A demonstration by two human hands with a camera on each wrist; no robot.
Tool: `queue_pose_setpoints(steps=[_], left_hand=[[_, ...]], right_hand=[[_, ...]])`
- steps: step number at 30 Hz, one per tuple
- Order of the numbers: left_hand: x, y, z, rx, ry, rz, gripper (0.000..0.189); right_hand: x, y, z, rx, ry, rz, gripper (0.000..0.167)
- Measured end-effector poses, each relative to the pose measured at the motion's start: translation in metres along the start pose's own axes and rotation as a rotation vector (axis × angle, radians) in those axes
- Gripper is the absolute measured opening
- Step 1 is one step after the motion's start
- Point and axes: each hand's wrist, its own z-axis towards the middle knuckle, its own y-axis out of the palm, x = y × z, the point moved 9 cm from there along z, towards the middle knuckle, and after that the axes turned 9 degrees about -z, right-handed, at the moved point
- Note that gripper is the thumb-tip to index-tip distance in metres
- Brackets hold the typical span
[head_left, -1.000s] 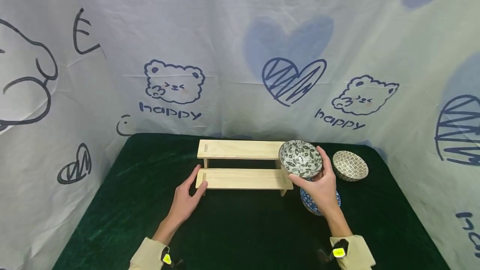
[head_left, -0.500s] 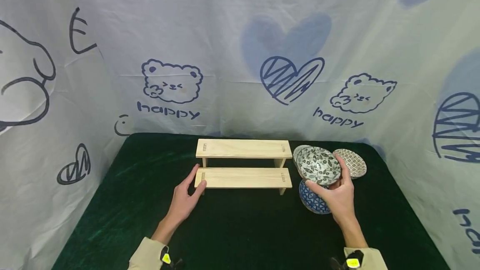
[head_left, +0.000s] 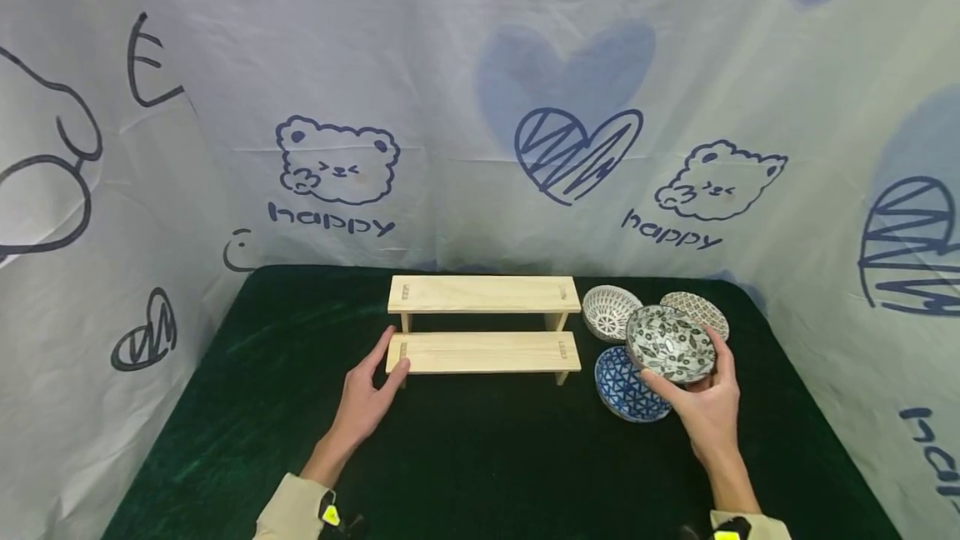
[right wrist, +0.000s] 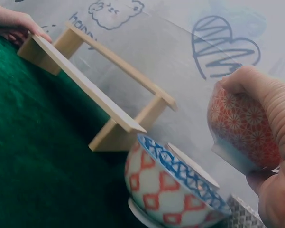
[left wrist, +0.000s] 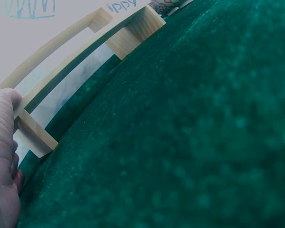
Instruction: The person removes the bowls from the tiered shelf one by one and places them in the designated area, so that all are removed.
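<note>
My right hand (head_left: 712, 411) holds a small bowl (head_left: 671, 344) by its rim and side, raised and tilted over the other bowls. Inside it is black-and-white floral; its outside shows red flower patterns in the right wrist view. A blue-patterned bowl (head_left: 632, 384) stands below it, with red diamonds outside. Behind are a white bowl with dark dashes (head_left: 611, 312) and a brown-latticed bowl (head_left: 697, 307), partly hidden by the held one. My left hand (head_left: 363, 402) grips the left end of a two-step wooden rack (head_left: 483, 354), thumb on the lower board.
Dark green velvet cloth (head_left: 480, 457) covers the table. White fabric (head_left: 450, 223) with blue hearts and bear drawings hangs close behind the rack and along both sides. The rack's upper board (head_left: 483, 294) stands behind the lower one.
My right hand has carried the floral bowl rightward and slightly nearer, away from the rack's right end, uncovering the white dashed bowl. My left hand stays at the rack's left end.
</note>
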Motion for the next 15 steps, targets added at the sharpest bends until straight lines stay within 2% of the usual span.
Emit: queue_pose_setpoints(steps=[3, 15], left_hand=[[0.0, 0.0, 0.0, -0.006, -0.003, -0.001, 0.068], [-0.001, 0.0, 0.0, -0.015, -0.005, -0.001, 0.068]], right_hand=[[0.005, -0.011, 0.001, 0.034, 0.015, 0.03, 0.109], [0.032, -0.054, -0.001, 0.162, 0.102, 0.024, 0.113]])
